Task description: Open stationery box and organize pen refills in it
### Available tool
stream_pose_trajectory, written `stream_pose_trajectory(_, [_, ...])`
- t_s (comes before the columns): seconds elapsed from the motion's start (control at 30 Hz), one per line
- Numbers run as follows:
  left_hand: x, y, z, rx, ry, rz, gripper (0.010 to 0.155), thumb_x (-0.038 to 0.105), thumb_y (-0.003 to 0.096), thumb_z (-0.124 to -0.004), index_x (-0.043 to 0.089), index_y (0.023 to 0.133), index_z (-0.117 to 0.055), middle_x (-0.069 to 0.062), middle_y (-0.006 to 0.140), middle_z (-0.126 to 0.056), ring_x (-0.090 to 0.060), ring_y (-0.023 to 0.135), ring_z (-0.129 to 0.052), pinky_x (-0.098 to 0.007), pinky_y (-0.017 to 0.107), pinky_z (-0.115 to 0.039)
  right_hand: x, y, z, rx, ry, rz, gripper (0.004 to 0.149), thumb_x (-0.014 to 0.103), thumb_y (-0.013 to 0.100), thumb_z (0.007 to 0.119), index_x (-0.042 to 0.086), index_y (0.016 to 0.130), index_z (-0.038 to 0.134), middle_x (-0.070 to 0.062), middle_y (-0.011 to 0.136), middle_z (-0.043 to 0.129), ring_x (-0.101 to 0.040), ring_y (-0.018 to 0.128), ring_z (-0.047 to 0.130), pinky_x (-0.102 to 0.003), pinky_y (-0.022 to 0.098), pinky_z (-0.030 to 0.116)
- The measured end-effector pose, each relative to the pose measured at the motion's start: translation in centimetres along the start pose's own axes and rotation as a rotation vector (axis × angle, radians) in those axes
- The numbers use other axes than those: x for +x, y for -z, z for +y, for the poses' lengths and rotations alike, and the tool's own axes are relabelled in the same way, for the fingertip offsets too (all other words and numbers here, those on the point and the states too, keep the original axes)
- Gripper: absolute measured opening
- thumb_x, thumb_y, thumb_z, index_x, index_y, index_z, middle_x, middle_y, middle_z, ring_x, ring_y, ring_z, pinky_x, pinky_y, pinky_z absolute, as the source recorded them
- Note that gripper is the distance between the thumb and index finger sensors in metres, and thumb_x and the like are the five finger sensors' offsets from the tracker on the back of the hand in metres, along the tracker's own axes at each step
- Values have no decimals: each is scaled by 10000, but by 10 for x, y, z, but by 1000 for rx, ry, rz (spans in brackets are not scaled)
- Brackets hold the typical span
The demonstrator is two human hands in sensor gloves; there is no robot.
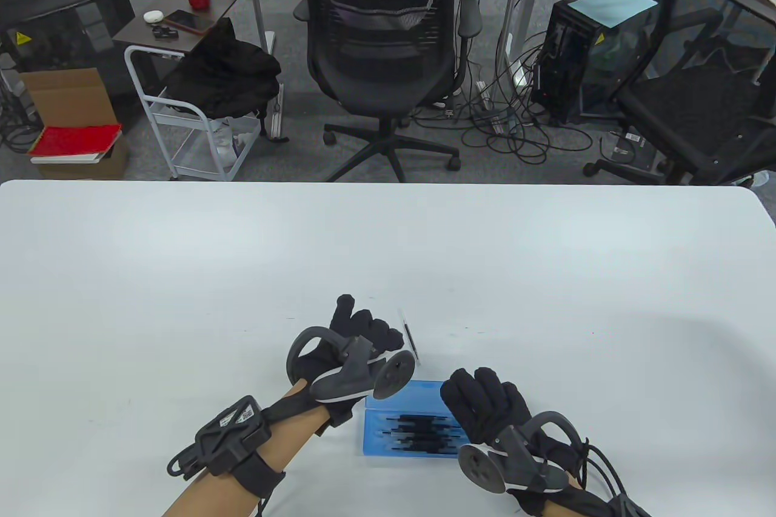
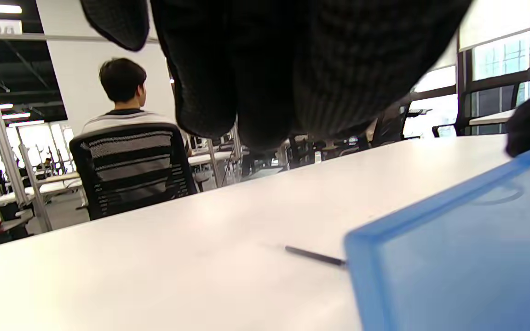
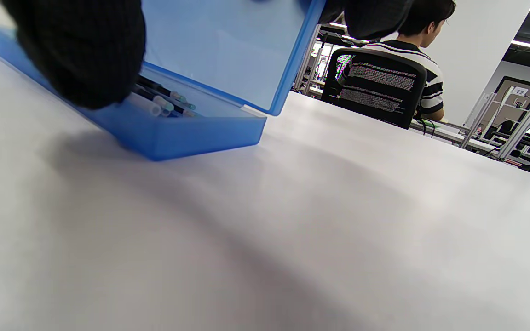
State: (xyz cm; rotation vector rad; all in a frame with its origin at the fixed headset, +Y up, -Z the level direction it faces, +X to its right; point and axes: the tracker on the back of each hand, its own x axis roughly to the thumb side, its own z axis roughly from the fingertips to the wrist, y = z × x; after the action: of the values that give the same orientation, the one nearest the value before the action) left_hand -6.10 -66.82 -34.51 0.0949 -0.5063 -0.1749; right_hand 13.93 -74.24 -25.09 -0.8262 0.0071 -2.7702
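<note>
A translucent blue stationery box (image 1: 377, 443) lies near the table's front edge, its lid (image 3: 219, 50) tilted up. Several black pen refills (image 1: 418, 429) lie inside the base (image 3: 177, 138). My right hand (image 1: 482, 405) grips the lid's right end, thumb (image 3: 76, 55) in front over the base, fingers curled behind the lid edge. One loose refill (image 1: 411, 338) lies on the table beyond the box, also seen in the left wrist view (image 2: 315, 256). My left hand (image 1: 364, 326) hovers just left of that refill, fingers relaxed and holding nothing.
The white table (image 1: 182, 274) stretches wide on all sides of the box. Beyond its far edge stand an office chair (image 1: 382, 44) with a seated person, a small cart (image 1: 194, 117) and computer towers.
</note>
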Motion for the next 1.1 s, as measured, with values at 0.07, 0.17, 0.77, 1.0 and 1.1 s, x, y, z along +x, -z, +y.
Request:
stream_pose_trajectory(0.07, [-4, 11, -8, -43, -18, 10, 504, 363, 526, -877, 306, 1013, -760, 80, 1035, -863, -252, 986, -880, -665, 869, -465, 0, 0, 0, 0, 1, 0, 1100, 519, 432, 852, 156, 1185, 138, -209, 1288, 157, -551, 1145, 366, -646, 802, 524])
stream_pose_trajectory(0.17, [-10, 25, -19, -94, -61, 22, 531, 360, 532, -874, 326, 1042, -728, 101, 1080, -823, -254, 1023, -844, -666, 881, -427, 0, 0, 0, 0, 1, 0, 1097, 519, 432, 851, 157, 1185, 139, -210, 1288, 157, -551, 1146, 364, -646, 802, 525])
stream_pose_trajectory(0.77, [-2, 63, -73, -266, -120, -76, 626, 315, 547, -870, 479, 1097, -619, 243, 1266, -522, -269, 1190, -618, -653, 907, -332, -1, 0, 0, 0, 3, -3, 1095, 517, 434, 852, 159, 1185, 141, -209, 1289, 157, -550, 1145, 367, -646, 802, 525])
stream_pose_trajectory(1.0, [0, 66, -82, -268, -141, -80, 617, 324, 547, -871, 477, 1094, -628, 243, 1262, -537, -263, 1189, -624, -650, 910, -327, -1, -1, 0, 0, 3, -4, 1095, 516, 435, 852, 156, 1186, 141, -209, 1289, 158, -549, 1146, 369, -647, 801, 525])
stream_pose_trajectory(1.1, [1, 67, -85, -272, -142, -82, 602, 322, 551, -869, 471, 1088, -643, 240, 1253, -566, -261, 1184, -634, -651, 910, -327, -1, 0, 0, 1, 3, -3, 1095, 516, 434, 853, 157, 1185, 141, -209, 1289, 156, -551, 1146, 366, -647, 802, 524])
